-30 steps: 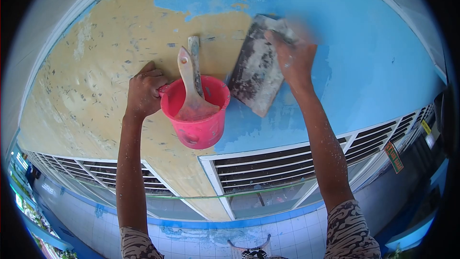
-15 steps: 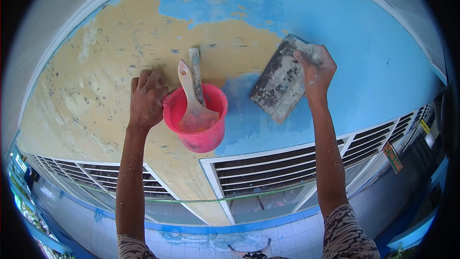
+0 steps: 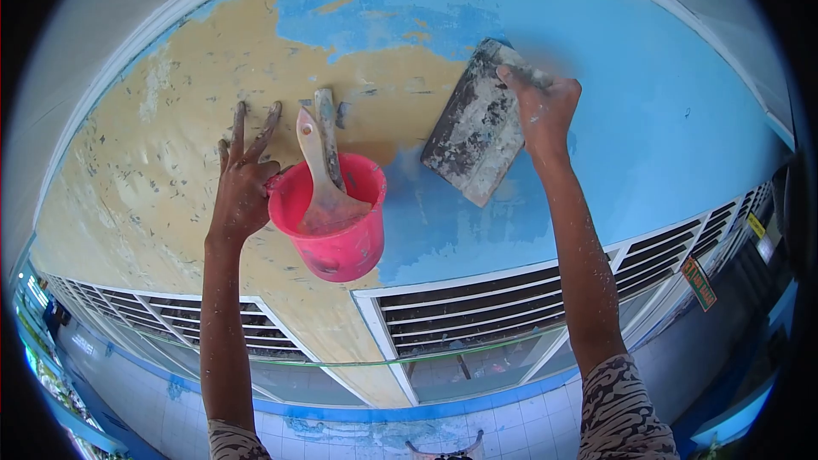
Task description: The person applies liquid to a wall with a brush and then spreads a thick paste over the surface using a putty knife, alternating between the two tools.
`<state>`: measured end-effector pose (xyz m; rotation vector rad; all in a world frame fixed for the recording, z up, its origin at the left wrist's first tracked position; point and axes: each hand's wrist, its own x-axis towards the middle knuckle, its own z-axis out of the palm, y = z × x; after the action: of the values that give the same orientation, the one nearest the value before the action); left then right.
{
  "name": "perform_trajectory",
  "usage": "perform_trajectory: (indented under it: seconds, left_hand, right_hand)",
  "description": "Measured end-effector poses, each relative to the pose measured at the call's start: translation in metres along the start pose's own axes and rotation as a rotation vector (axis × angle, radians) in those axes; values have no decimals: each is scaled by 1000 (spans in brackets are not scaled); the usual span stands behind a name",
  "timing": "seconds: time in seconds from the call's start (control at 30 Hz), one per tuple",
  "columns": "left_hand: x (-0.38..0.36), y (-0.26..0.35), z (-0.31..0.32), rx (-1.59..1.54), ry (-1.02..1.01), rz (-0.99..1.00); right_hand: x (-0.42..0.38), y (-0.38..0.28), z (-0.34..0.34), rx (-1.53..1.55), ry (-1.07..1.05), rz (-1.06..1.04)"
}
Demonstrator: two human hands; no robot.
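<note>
My left hand (image 3: pixel 242 196) grips a pink pail (image 3: pixel 334 251) at its left side by the handle, two fingers stretched up in front of the wall and the thumb side at the rim. A paintbrush (image 3: pixel 322 187) with a pale wooden handle leans in the pail, its wide end down. Behind it stands a second, putty-smeared tool (image 3: pixel 328 128). My right hand (image 3: pixel 547 111) is closed on the upper right edge of a flat rectangular scraper (image 3: pixel 473 123), dark grey and caked with whitish residue. The scraper is tilted over the wall, where tan and blue areas meet.
The wall (image 3: pixel 170 170) is patchy tan on the left and blue on the right. Below it run white-framed louvre windows (image 3: pixel 477 307) and a thin green line (image 3: pixel 341 364) across them. A small sign (image 3: pixel 699 283) hangs at the right. White floor tiles (image 3: pixel 358 434) lie beneath.
My right hand and the scraper have moved up and left. The pail has shifted left and slightly down, and two fingers of my left hand have straightened.
</note>
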<state>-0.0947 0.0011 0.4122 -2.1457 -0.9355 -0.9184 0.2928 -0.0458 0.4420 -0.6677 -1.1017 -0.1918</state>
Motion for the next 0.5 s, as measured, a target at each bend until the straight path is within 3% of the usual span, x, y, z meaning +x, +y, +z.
perform_trajectory:
  seconds: [0.2, 0.27, 0.4, 0.5]
  left_hand:
    - [-2, -3, 3, 14, -1, -22]
    - [-2, -2, 7, 42, 14, -6]
    - [-3, -1, 9, 55, 18, -12]
    - [-5, -1, 6, 42, -17, -40]
  right_hand:
    - [-3, 8, -4, 70, -20, 34]
    - [2, 2, 10, -15, 55, -89]
    - [4, -7, 1, -81, -4, -28]
    - [-3, -1, -8, 34, 19, 75]
